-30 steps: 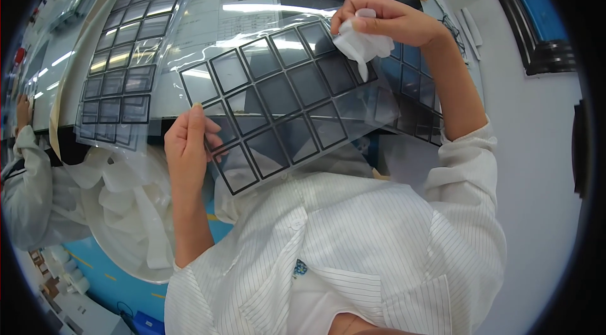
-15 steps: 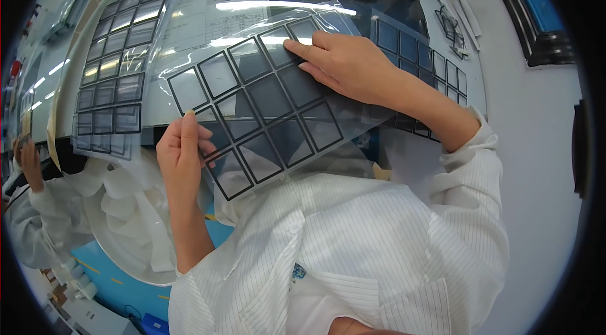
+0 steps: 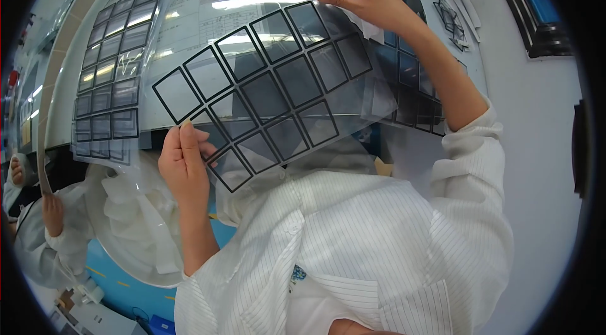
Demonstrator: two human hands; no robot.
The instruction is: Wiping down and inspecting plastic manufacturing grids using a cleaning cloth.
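Note:
A clear plastic sheet (image 3: 357, 114) carrying rows of black-edged square frames (image 3: 265, 95) is tilted above the table's front edge, in front of my body. My left hand (image 3: 185, 161) pinches its lower left edge, thumb on top. Off the sheet's far right corner, my right hand (image 3: 369, 0) is raised, its thumb and index finger apart. A crumpled white cloth-like piece (image 3: 372, 30) shows beneath that palm and hangs below it. The remaining right fingers, which seem to hold the piece, are hidden behind the hand.
Similar framed sheets lie on the left (image 3: 117, 57) and right (image 3: 420, 85) of the glossy table (image 3: 183, 25). A round white bin (image 3: 136, 234) with pale film stands below at left. Another person's hand (image 3: 53, 214) shows at far left. Black wire frames (image 3: 447, 19) lie far right.
My right hand has left the sheet's surface and moved up and right; the white piece now shows under it. The sheet has shifted slightly, its left edge still in my left hand.

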